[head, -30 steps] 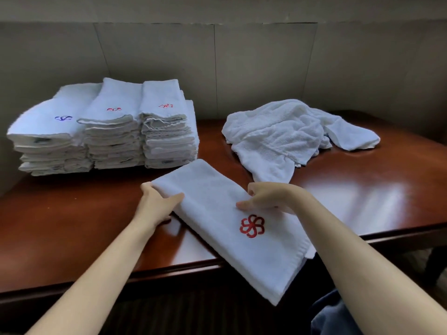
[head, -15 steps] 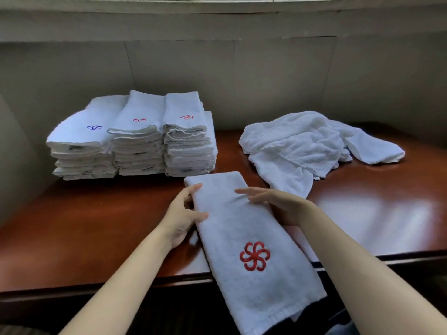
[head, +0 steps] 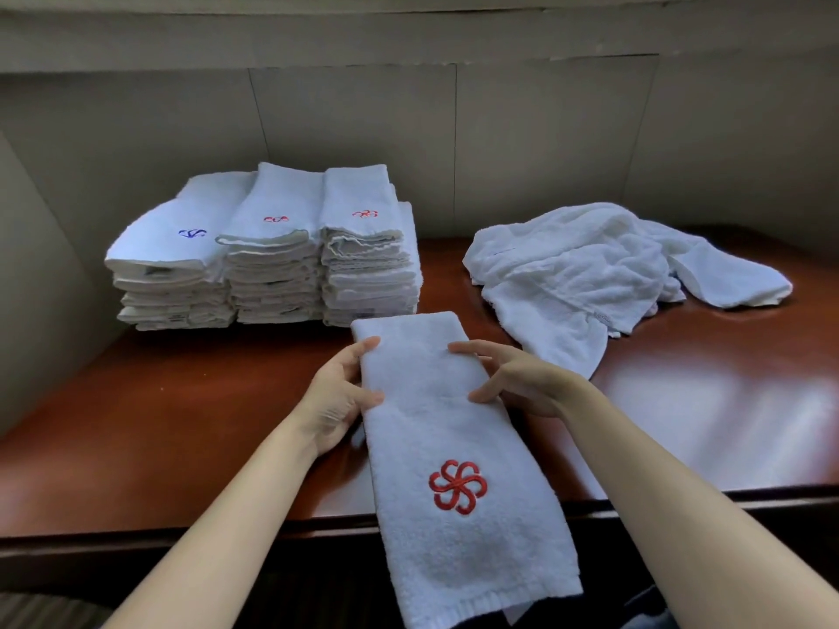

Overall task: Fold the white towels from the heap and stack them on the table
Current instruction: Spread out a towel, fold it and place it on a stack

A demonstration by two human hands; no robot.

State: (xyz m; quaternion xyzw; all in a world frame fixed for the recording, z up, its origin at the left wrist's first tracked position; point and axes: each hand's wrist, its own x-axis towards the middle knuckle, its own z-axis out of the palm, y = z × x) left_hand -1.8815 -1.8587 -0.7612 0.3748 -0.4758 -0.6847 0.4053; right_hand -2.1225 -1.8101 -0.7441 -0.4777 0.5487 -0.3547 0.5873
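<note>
Head view gives us the folded towel (head: pixel 447 429) lying lengthwise in front of us as a long narrow strip, its far end on the reddish-brown tabletop (head: pixel 181 424) and its near end hanging over the front edge. A red pinwheel emblem (head: pixel 457 486) is stitched on its near half. Our left hand (head: pixel 338 401) holds the towel's left edge: the fingers run along that edge and the thumb lies on top of the cloth, so the edge is pinched lightly between them. Our right hand (head: pixel 517 379) rests at the right edge with the fingers spread and nearly straight, fingertips touching the top of the towel, thumb low by the edge; it grips nothing that we can see. Just beyond the towel's far end stand three stacks of folded towels (head: pixel 268 256) side by side against the wall, the nearest stack almost touching the strip; the left stack carries a blue emblem on top, the other two red ones. To the right, well apart from the stacks, lies the heap (head: pixel 590 274) of loose white towels, one corner trailing toward our right hand. Behind everything runs a grey panelled wall (head: pixel 454 138).
</note>
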